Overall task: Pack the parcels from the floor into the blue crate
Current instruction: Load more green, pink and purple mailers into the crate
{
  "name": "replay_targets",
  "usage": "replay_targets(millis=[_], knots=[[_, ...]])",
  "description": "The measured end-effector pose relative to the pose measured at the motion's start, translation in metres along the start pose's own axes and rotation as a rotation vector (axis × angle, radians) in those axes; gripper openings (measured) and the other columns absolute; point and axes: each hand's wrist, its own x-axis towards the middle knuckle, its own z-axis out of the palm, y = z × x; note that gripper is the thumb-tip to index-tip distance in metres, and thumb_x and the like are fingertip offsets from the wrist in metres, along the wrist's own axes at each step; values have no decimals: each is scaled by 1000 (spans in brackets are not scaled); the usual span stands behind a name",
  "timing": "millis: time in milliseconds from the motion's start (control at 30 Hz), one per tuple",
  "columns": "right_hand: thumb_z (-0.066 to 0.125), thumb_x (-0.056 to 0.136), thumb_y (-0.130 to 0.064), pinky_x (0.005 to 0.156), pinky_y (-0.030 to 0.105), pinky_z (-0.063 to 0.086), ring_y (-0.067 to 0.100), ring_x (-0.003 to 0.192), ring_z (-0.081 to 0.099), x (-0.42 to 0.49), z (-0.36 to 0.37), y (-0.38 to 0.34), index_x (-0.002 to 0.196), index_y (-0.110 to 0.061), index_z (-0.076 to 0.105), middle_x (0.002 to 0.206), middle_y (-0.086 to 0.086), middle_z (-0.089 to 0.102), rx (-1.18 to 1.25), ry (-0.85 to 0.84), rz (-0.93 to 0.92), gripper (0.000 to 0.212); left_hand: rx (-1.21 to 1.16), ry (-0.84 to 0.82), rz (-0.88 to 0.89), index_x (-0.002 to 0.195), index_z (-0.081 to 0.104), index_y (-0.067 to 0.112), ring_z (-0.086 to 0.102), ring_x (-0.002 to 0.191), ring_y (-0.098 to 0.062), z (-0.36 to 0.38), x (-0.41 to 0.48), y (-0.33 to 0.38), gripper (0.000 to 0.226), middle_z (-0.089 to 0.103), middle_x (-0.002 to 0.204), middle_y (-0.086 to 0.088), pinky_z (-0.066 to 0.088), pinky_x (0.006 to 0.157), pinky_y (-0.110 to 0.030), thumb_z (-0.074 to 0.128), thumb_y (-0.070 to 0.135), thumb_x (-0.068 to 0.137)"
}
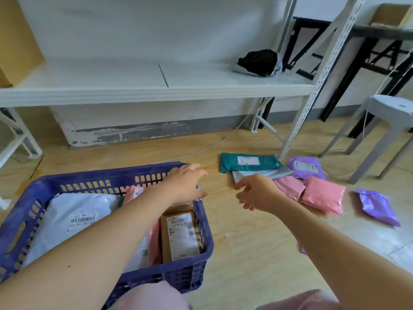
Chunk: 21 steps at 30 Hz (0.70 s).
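The blue crate point(93, 181) stands on the floor at the lower left. Inside lie a white mailer point(73, 218), a brown box point(181, 233) and a pink mailer point(134, 193). My left hand point(186, 183) hovers over the crate's far right corner, fingers spread, holding nothing. My right hand point(257, 191) is in the air just right of it, fingers loosely curled and empty, near a grey mailer point(261, 173). On the floor beyond lie a teal parcel point(248, 162), two pink parcels point(323, 194) and two purple parcels point(377, 206).
A white metal shelf point(156, 86) spans the back, with a black bag point(257, 62) and a cardboard box point(15, 41) on it. Its upright post point(301, 121) stands by the parcels. A grey stool point(384, 121) is at the right. A white cable point(212, 146) runs along the floor.
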Motion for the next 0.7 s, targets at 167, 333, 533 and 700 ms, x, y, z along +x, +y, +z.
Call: replay_targets(millis=[167,333,533,700], knots=[[59,84,-6,62,29,56,15,56,62,-3,-25,55,103,-13,66,76,5,67,74,52,92,22,44,-10,115,145,28,26,20,142,-21,1,29,49,63,16,156,0,16,115,-38,54,42,90],[58,81,-4,64,32,57,17,57,63,0,-41,116,99,-15,66,74,5,68,118,113,175,22,78,-59,187,146,26,26,18,142,-20,17,66,89,63,15,156,0,16,114,-36,53,41,91],[60,80,-10,83,29,52,22,90,66,16,-38,194,102,-18,70,88,-1,66,66,227,280,26,67,-83,284,145,26,27,19,142,-18,64,127,139,60,18,154,1,13,115,-35,51,38,91],[56,83,-12,71,26,47,19,99,60,33,-20,254,108,-20,68,106,-2,64,63,265,373,29,25,-101,343,142,30,27,24,138,-16,121,172,180,58,24,151,4,11,114,-32,52,37,90]])
